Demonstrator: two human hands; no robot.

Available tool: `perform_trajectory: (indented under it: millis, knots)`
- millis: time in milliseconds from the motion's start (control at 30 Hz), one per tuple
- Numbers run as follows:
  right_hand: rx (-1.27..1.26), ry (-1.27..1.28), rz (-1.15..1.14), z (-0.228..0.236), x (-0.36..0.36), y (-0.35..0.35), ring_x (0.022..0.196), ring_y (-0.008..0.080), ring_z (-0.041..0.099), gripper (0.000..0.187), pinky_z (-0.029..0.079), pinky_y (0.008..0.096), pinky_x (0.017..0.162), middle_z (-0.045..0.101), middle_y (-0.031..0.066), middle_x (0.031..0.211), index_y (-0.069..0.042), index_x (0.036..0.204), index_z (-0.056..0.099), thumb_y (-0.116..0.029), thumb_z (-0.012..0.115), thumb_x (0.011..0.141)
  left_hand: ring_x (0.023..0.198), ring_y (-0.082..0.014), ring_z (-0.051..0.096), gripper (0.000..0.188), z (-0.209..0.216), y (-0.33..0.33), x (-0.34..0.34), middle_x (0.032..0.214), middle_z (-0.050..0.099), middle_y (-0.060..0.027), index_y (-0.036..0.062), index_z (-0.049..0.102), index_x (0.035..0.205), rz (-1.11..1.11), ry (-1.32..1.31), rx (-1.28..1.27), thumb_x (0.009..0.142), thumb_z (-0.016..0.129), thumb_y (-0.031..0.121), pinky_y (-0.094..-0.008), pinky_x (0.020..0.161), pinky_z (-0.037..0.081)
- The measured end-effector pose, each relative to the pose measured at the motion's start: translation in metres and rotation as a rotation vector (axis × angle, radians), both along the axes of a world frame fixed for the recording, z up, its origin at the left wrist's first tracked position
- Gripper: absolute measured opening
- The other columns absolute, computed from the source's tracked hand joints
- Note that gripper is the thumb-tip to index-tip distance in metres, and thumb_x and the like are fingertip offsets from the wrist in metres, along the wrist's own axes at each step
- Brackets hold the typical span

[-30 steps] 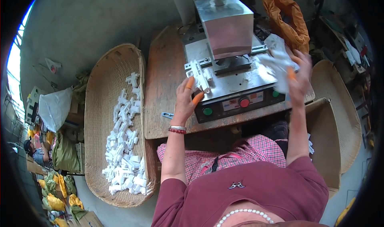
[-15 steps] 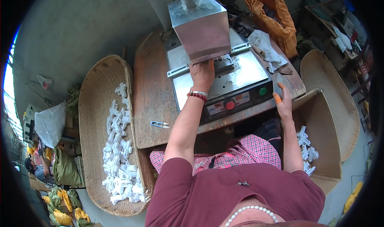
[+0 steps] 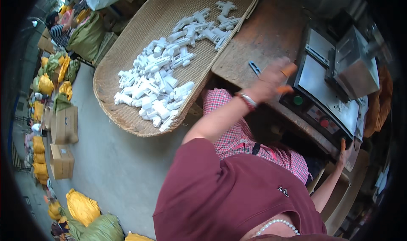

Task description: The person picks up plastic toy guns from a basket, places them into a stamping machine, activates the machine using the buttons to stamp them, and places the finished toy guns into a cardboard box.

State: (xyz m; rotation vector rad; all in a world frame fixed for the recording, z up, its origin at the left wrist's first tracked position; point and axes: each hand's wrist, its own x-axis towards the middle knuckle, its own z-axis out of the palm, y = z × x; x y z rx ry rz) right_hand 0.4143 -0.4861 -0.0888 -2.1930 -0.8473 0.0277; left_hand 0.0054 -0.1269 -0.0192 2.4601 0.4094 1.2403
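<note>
My left hand [image 3: 271,79] is blurred over the table edge, by the machine's left front corner. Its thumb and forefinger, in orange finger covers, are apart with nothing visible between them. Beside the machine's right front corner is my right hand [image 3: 341,152], an orange-covered finger stretched up against the edge; its other fingers are partly hidden. The benchtop press [image 3: 313,71] has a bright metal plate, a green button [image 3: 298,100] and a red button [image 3: 324,122]. Its box-shaped metal head [image 3: 358,69] hangs over the plate. Blue thread snips [image 3: 254,68] lie near my left hand.
A long woven basket [image 3: 110,67] on the left holds a heap of white plastic pieces [image 3: 157,79] shaped like small toy pistols. The worn wooden table [image 3: 258,33] adjoins it. Cardboard boxes [image 3: 63,124] and yellow sacks [image 3: 82,207] stand on the floor. Another person [image 3: 61,29] sits far left.
The view has swung left toward the basket. My left hand has come out from under the press head and moved left. My right hand is now at the machine's front corner.
</note>
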Motion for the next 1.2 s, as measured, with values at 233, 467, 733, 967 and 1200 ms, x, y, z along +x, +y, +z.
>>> perform_trajectory:
  millis: [233,467,733,967,1200]
  knots:
    - [0.122,-0.154,0.008,0.034,-0.022,0.006,0.129,0.0227,0.038,0.055,0.03,0.0335,0.105,0.043,0.0136,0.138,-0.003,0.138,0.04,-0.024,0.059,0.092,0.114,-0.0339,0.055,0.051,-0.043,0.096,-0.323,0.121,0.059,-0.0189,0.0098,0.054,0.126,0.541,1.152,-0.708,0.08,0.065,0.03,-0.0403,0.095,0.044]
    - [0.045,-0.405,-0.085,0.09,-0.065,0.05,0.123,0.0276,0.047,0.049,0.035,0.0338,0.101,0.049,0.0162,0.135,-0.008,0.139,0.041,-0.021,0.053,0.093,0.109,-0.0365,0.058,0.061,-0.09,0.076,-0.317,0.115,0.061,-0.024,0.0006,0.054,0.122,0.676,0.718,-0.774,0.072,0.07,0.032,-0.0413,0.091,0.046]
    - [0.181,-0.179,0.304,0.104,-0.045,0.149,0.122,0.0282,0.046,0.035,0.032,0.0351,0.104,0.055,0.014,0.126,-0.005,0.127,0.052,-0.014,0.05,0.093,0.08,-0.0167,0.062,0.021,0.119,0.055,-0.089,0.094,0.066,-0.0101,0.0004,0.063,0.106,0.102,0.119,-0.492,0.086,0.059,0.003,-0.0267,0.067,0.049]
    - [0.133,-0.289,0.223,0.086,-0.024,0.174,0.11,0.0363,0.05,0.029,0.037,0.0408,0.096,0.056,0.017,0.113,-0.003,0.115,0.055,-0.013,0.058,0.088,0.085,-0.0198,0.063,0.023,0.076,0.075,-0.062,0.099,0.066,-0.0117,0.0016,0.064,0.109,0.359,-0.175,-0.122,0.088,0.056,0.0,-0.0289,0.075,0.049]
    - [0.324,-0.419,0.261,0.111,-0.031,0.208,0.097,0.0334,0.058,0.025,0.044,0.0357,0.084,0.061,0.0161,0.105,0.0,0.106,0.06,-0.014,0.063,0.086,0.092,-0.0253,0.062,0.023,0.012,0.117,-0.105,0.1,0.065,-0.0121,0.0025,0.065,0.103,0.428,0.059,-0.182,0.084,0.053,-0.003,-0.0337,0.081,0.048]
